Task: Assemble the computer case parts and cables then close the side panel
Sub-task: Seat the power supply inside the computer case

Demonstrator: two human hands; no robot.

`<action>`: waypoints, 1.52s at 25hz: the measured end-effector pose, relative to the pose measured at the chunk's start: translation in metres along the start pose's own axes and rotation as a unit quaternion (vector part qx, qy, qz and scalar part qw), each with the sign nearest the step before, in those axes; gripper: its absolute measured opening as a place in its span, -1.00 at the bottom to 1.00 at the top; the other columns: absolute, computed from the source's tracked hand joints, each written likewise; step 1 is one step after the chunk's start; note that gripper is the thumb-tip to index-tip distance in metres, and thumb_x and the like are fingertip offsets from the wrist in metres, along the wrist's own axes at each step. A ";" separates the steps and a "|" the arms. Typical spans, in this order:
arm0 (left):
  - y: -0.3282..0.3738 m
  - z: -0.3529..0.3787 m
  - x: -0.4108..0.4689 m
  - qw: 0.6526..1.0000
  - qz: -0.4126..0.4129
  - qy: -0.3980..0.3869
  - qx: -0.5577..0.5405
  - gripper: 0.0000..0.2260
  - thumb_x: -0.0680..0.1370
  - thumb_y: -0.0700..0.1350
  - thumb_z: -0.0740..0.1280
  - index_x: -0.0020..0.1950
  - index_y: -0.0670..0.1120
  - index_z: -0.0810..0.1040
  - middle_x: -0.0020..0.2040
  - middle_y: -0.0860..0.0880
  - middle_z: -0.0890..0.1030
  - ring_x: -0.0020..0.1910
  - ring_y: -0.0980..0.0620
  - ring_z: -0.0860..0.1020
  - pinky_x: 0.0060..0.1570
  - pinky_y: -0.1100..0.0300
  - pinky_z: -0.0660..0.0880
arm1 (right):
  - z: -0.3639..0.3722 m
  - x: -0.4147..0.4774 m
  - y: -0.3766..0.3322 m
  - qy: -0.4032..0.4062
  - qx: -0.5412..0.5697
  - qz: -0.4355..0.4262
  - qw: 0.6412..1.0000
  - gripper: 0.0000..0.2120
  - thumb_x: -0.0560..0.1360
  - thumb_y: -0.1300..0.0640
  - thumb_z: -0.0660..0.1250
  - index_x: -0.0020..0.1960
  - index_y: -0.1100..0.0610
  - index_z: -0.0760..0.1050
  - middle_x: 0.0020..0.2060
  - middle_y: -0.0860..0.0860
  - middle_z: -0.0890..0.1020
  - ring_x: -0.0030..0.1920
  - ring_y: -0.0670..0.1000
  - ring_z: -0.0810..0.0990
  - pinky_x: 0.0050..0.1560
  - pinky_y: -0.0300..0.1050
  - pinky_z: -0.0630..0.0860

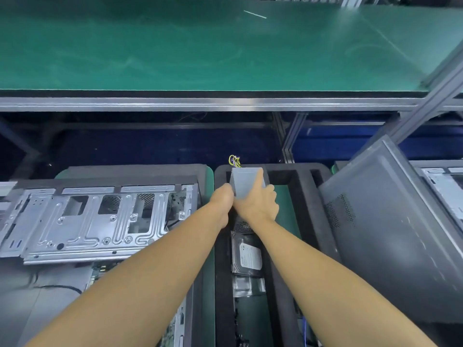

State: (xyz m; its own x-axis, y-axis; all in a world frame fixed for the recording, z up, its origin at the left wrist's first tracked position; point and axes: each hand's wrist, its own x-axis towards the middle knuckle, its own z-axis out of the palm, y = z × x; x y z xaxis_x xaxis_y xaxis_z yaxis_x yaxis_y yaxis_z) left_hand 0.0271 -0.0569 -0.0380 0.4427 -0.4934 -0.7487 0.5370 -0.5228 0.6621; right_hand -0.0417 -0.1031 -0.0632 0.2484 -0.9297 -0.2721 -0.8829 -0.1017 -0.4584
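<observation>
Your left hand and right hand are both clamped on the plain grey metal power-supply box, which stands over the far end of the black foam parts tray, its yellow and purple wires trailing off the far side. Lift it straight up so those wires clear the foam, keep it level, then carry it left to the open silver steel computer case; mind the dark hard drive below your wrists.

grey power supply box upright in the black foam tray, open computer case lying left.
</observation>
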 end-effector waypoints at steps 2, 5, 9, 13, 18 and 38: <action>0.005 -0.004 -0.006 1.000 0.020 -0.012 -0.011 -0.67 0.59 -0.13 0.10 0.25 -0.14 0.55 0.18 -0.11 0.64 0.15 -0.08 0.57 0.22 0.08 0.48 | -0.020 -0.009 -0.008 0.031 0.027 -0.012 0.999 -0.02 0.21 -0.38 0.40 0.50 -0.19 0.04 0.03 0.08 0.42 0.03 0.18 0.49 -0.14 0.05 0.51; 0.016 -0.006 -0.028 0.996 0.050 -0.057 -0.036 -0.71 0.58 -0.12 0.15 0.19 -0.13 0.59 -0.06 -0.10 0.70 -0.21 0.00 0.64 -0.22 0.21 0.56 | -0.054 -0.027 -0.023 0.070 0.061 -0.036 0.995 -0.11 0.19 -0.39 0.36 0.44 -0.26 0.11 -0.03 0.04 0.41 -0.05 0.15 0.50 -0.24 -0.04 0.43; 0.035 -0.020 -0.064 0.990 0.102 -0.093 -0.026 -0.75 0.50 -0.10 0.23 0.13 -0.12 0.53 -0.36 0.02 0.58 -0.45 0.07 0.53 -0.45 0.27 0.46 | -0.108 -0.069 -0.043 0.087 0.115 -0.055 0.988 -0.19 0.17 -0.36 0.28 0.40 -0.37 0.13 -0.04 -0.01 0.39 -0.12 0.11 0.50 -0.32 -0.11 0.25; 0.055 -0.048 -0.109 0.976 0.190 -0.103 -0.014 -0.56 0.50 0.17 0.31 0.35 0.15 0.34 0.24 -0.01 0.54 0.16 -0.06 0.57 0.16 -0.07 0.55 | -0.154 -0.121 -0.064 0.089 0.176 -0.063 0.978 -0.19 0.20 -0.33 0.22 0.45 -0.43 0.13 0.06 -0.02 0.37 -0.05 0.07 0.49 -0.09 -0.01 0.38; 0.077 -0.150 -0.169 0.978 0.198 -0.068 -0.006 -0.24 0.29 0.39 0.41 0.36 0.02 0.37 0.18 -0.06 0.61 0.02 -0.14 0.65 -0.03 -0.13 0.61 | -0.168 -0.203 -0.110 0.039 0.340 -0.132 0.930 -0.21 0.18 -0.19 0.38 0.41 -0.29 0.31 0.28 -0.08 0.50 0.15 0.03 0.58 0.15 0.12 0.56; -0.054 -0.424 -0.229 0.983 0.104 -0.140 -0.054 -0.64 0.50 0.14 0.38 0.13 -0.10 0.61 -0.03 -0.11 0.72 -0.16 -0.09 0.70 -0.21 0.08 0.62 | 0.020 -0.335 -0.166 -0.288 0.406 -0.068 0.865 -0.49 0.26 -0.21 0.41 0.16 -0.07 0.46 0.07 0.06 0.69 -0.03 0.11 0.68 0.09 0.10 0.59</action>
State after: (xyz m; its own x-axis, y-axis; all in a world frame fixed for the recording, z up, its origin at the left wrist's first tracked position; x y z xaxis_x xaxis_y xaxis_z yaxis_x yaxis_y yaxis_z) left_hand 0.2005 0.3791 0.0834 0.3441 -0.7615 -0.5493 0.5361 -0.3209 0.7807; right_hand 0.0294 0.2324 0.0874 0.6917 -0.5741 -0.4381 -0.3177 0.3029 -0.8985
